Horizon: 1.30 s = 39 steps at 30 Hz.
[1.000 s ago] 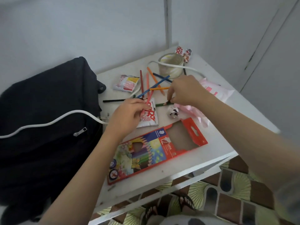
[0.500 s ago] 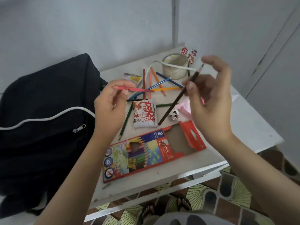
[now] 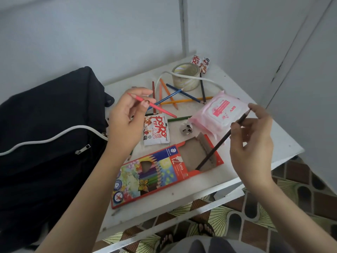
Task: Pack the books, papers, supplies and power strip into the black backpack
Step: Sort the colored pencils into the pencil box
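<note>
On the white table, near its front edge, a coloured pencil box lies flat with its red flap open toward the right. Above the table's left side the left hand is raised, thumb and fingertips pinched on a red pencil that slants down to the right. The right hand hovers at the right, its fingers closed round the upper part of a dark brown pencil; that pencil's lower end points down at the open mouth of the box (whether it touches the cardboard I cannot tell).

Farther back, loose coloured pencils lie crossed over one another, just near of a roll of tape. A pink wipes pack sits to the right of them, and a red-and-white snack packet lies just beyond the box.

Left of the table stands the black backpack, touching the table's edge, with a white cord draped across its front.
</note>
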### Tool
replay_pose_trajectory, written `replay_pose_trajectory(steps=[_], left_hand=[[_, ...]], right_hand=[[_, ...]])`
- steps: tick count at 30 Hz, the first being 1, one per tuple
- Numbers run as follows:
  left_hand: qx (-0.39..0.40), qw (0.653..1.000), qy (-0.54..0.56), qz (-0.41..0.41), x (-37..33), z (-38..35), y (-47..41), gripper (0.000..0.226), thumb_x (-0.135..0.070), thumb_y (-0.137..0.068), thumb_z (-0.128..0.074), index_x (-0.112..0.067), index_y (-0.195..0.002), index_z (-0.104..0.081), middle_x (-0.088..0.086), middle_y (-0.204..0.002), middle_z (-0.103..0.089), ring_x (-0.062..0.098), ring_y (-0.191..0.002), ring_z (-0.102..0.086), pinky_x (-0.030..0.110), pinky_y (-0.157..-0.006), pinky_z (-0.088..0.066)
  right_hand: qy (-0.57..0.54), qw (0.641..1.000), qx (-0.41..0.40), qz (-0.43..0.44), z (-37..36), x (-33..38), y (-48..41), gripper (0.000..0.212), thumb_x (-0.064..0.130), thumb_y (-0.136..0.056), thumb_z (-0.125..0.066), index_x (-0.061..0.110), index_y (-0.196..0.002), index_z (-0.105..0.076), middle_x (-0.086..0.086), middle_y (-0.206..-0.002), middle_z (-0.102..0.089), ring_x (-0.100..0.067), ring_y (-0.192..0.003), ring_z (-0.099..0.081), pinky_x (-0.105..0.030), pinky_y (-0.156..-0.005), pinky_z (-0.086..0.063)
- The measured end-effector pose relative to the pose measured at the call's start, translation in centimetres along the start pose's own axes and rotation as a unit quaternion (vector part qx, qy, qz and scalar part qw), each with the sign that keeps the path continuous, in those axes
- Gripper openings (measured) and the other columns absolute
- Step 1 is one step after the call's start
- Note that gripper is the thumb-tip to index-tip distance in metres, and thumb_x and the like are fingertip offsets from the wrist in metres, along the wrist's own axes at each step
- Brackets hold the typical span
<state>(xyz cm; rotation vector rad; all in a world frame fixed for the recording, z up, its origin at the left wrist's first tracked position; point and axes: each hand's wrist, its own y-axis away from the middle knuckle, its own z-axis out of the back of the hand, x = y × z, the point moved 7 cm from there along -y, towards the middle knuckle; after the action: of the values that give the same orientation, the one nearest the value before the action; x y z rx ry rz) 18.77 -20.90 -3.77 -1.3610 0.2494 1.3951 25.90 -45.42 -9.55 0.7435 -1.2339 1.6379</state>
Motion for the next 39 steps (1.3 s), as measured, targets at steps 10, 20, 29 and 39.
replay_pose_trajectory(steps=[10, 20, 29, 39], left_hand=[[0.031, 0.999, -0.007, 0.008, -0.5, -1.1, 0.3, 0.025, 0.000, -0.095, -0.048, -0.021, -0.105, -0.057, -0.017, -0.096, -0.067, 0.010, -0.100, -0.064, 0.026, -0.090, -0.050], [0.030, 0.999, -0.007, 0.008, -1.2, -1.3, 0.4, 0.022, 0.002, -0.095, -0.047, -0.015, -0.107, -0.056, -0.004, -0.101, -0.064, 0.010, -0.097, -0.065, 0.028, -0.089, -0.052], [0.087, 0.996, 0.009, -0.029, -4.1, -3.5, 0.7, 0.030, -0.003, -0.096, -0.045, -0.015, -0.124, -0.048, 0.012, -0.093, -0.060, 0.001, -0.084, -0.063, 0.015, -0.078, -0.049], [0.284, 0.947, -0.152, 0.011, -1.0, -10.4, 3.2, 0.065, -0.015, -0.088, -0.062, -0.026, -0.145, -0.032, -0.009, -0.094, -0.056, 0.003, -0.085, -0.056, 0.013, -0.077, -0.045]], right_hand=[[0.117, 0.984, 0.135, 0.004, -0.8, -2.1, 3.3, 0.095, 0.061, -0.068, -0.069, 0.015, -0.140, -0.027, 0.001, -0.126, -0.048, -0.017, -0.103, -0.051, -0.026, -0.084, -0.040], [0.250, 0.957, 0.134, 0.063, -0.4, -3.7, 3.9, 0.087, 0.047, -0.057, -0.084, 0.010, -0.128, -0.050, -0.011, -0.143, -0.040, -0.030, -0.127, -0.038, -0.034, -0.104, -0.024], [0.223, 0.953, 0.082, 0.189, -1.0, -2.4, 5.4, 0.031, 0.041, -0.082, -0.062, 0.012, -0.083, -0.071, -0.015, -0.126, -0.057, -0.033, -0.109, -0.053, -0.038, -0.092, -0.036], [0.244, 0.946, 0.080, 0.197, -1.2, -2.0, 4.8, 0.042, 0.040, -0.079, -0.067, 0.011, -0.109, -0.064, -0.017, -0.131, -0.052, -0.031, -0.115, -0.046, -0.036, -0.093, -0.032]])
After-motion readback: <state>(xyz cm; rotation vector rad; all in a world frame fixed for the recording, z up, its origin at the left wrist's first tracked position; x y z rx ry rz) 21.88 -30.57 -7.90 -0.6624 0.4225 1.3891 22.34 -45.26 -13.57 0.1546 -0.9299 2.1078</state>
